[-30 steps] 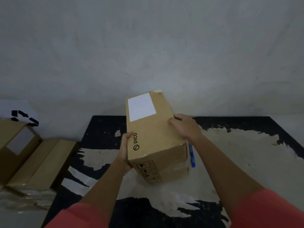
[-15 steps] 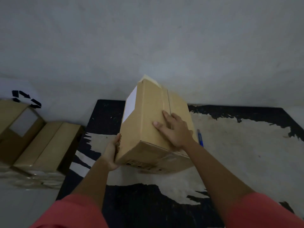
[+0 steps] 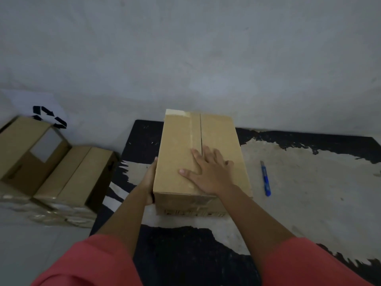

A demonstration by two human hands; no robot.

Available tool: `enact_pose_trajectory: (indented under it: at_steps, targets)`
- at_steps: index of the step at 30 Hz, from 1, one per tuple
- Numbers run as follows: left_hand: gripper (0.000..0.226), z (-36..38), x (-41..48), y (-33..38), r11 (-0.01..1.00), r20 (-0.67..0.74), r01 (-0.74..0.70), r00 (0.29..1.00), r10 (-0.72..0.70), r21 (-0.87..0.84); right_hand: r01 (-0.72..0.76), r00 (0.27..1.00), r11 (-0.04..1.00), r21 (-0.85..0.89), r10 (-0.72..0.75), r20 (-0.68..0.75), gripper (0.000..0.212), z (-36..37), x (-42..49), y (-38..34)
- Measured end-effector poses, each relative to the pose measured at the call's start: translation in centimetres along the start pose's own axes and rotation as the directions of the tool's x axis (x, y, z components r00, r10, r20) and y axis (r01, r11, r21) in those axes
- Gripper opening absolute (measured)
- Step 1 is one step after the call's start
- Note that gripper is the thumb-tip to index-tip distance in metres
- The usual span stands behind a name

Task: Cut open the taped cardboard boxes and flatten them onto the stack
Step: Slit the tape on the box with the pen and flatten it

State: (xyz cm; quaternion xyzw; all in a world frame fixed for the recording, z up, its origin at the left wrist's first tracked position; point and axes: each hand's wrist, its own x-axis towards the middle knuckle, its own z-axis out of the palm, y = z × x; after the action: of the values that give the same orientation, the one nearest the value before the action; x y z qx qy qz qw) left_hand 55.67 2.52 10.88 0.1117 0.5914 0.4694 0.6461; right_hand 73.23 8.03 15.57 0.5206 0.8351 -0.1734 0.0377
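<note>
Hands (image 3: 208, 174) steady box (image 3: 179, 145), lengthwise away.

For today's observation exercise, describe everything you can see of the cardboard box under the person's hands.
The cardboard box is plain brown and oblong, lying flat on a worn black mat near the wall. Its top seam runs lengthwise under clear tape and looks uncut. Small printed symbols line the near end. The right hand lies flat and open on top; the left hand presses its left side.
</note>
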Motion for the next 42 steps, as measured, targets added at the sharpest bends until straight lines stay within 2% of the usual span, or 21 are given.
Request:
enact_pose_trajectory:
  at_steps: [4, 6, 7, 8, 9, 10, 11, 12, 13, 14, 18, 21, 24, 27, 29, 31, 33, 34, 38, 42]
  targets:
    - [0.050, 0.7, -1.2, 1.8, 0.996, 0.070, -0.089, 0.994, 0.086, 0.033, -0.018, 1.000, 0.999, -0.026, 0.017, -0.017, 0.085, 1.2, 0.2, -0.7]
    - [0.048, 1.4, -1.1, 2.9, 0.960, 0.053, -0.182, 0.983, 0.175, 0.214, -0.012, 0.999, 0.999, -0.043, 0.011, -0.040, 0.084, 1.5, 0.4, -0.8]
    - [0.061, 1.7, -0.8, 3.4, 0.876, 0.009, -0.255, 0.961, 0.276, 0.409, -0.002, 0.999, 0.999, -0.042, 0.000, -0.046, 0.082, 1.5, 0.4, -0.8]
    - [0.076, 2.0, -0.4, 3.8, 0.707, 0.001, -0.307, 0.918, 0.397, 0.637, 0.010, 0.999, 0.999, -0.037, -0.011, -0.050, 0.080, 1.5, 0.4, -0.7]
    - [0.083, 2.5, 0.0, 3.9, 0.468, 0.038, -0.310, 0.863, 0.504, 0.828, 0.016, 0.998, 1.000, -0.025, -0.018, -0.054, 0.078, 1.4, 0.3, -0.6]
    - [0.082, 3.1, 0.2, 3.7, 0.204, 0.112, -0.274, 0.812, 0.572, 0.940, 0.019, 0.998, 1.000, -0.004, -0.019, -0.058, 0.075, 1.3, 0.3, -0.4]
    - [0.074, 3.8, 0.4, 3.5, -0.018, 0.209, -0.246, 0.778, 0.593, 0.969, 0.024, 0.997, 0.999, 0.022, -0.022, -0.072, 0.072, 1.1, 0.2, -0.2]
    - [0.065, 4.5, 0.4, 3.4, -0.163, 0.299, -0.252, 0.761, 0.576, 0.954, 0.035, 0.995, 0.998, 0.045, -0.030, -0.099, 0.068, 0.9, 0.1, 0.2]
    - [0.058, 4.9, 0.7, 3.2, -0.244, 0.367, -0.277, 0.758, 0.539, 0.929, 0.054, 0.989, 0.997, 0.062, -0.045, -0.138, 0.061, 0.8, 0.0, 0.7]
    - [0.054, 5.5, 0.5, 3.1, -0.286, 0.407, -0.298, 0.765, 0.499, 0.911, 0.075, 0.981, 0.994, 0.082, -0.059, -0.186, 0.054, 0.5, -0.2, 1.3]
    - [0.052, 5.8, 1.3, 3.5, -0.381, 0.473, -0.328, 0.785, 0.399, 0.865, 0.168, 0.917, 0.946, 0.277, -0.047, -0.397, 0.023, -0.4, 0.4, 4.1]
    - [0.056, 5.9, 1.7, 4.2, -0.408, 0.501, -0.351, 0.789, 0.356, 0.843, 0.121, 0.864, 0.902, 0.415, 0.111, -0.491, 0.016, -1.1, 1.6, 6.8]
    - [0.079, 5.8, 2.1, 5.4, -0.384, 0.525, -0.381, 0.746, 0.410, 0.841, 0.015, 0.821, 0.864, 0.503, 0.276, -0.500, 0.018, -2.0, 2.7, 9.6]
    - [0.078, 5.6, 2.8, 5.4, -0.384, 0.511, -0.355, 0.725, 0.463, 0.852, -0.148, 0.800, 0.814, 0.562, 0.432, -0.416, 0.020, -1.5, 3.9, 13.1]
    - [0.078, 5.7, 3.0, 5.1, -0.394, 0.505, -0.341, 0.729, 0.462, 0.853, -0.322, 0.802, 0.786, 0.528, 0.523, -0.289, 0.022, 0.0, 4.7, 16.2]
    - [0.075, 5.5, 3.2, 4.9, -0.394, 0.507, -0.343, 0.723, 0.469, 0.853, -0.502, 0.781, 0.752, 0.427, 0.606, -0.150, 0.034, 1.7, 5.3, 18.6]
    - [0.071, 5.5, 3.2, 5.0, -0.376, 0.509, -0.356, 0.712, 0.484, 0.856, -0.626, 0.741, 0.710, 0.323, 0.670, -0.039, 0.047, 3.2, 5.9, 19.5]
    - [0.070, 5.4, 3.3, 5.0, -0.369, 0.508, -0.359, 0.709, 0.489, 0.857, -0.662, 0.723, 0.693, 0.287, 0.691, -0.002, 0.046, 3.8, 6.2, 19.6]
    - [0.067, 5.5, 3.2, 4.8, -0.372, 0.525, -0.376, 0.689, 0.499, 0.849, -0.715, 0.689, 0.682, 0.151, 0.724, -0.008, 0.034, 6.1, 6.8, 19.4]
    - [0.064, 5.5, 3.4, 4.8, -0.386, 0.532, -0.373, 0.676, 0.509, 0.844, -0.656, 0.731, 0.739, 0.152, 0.672, -0.114, 0.031, 6.9, 6.6, 19.7]
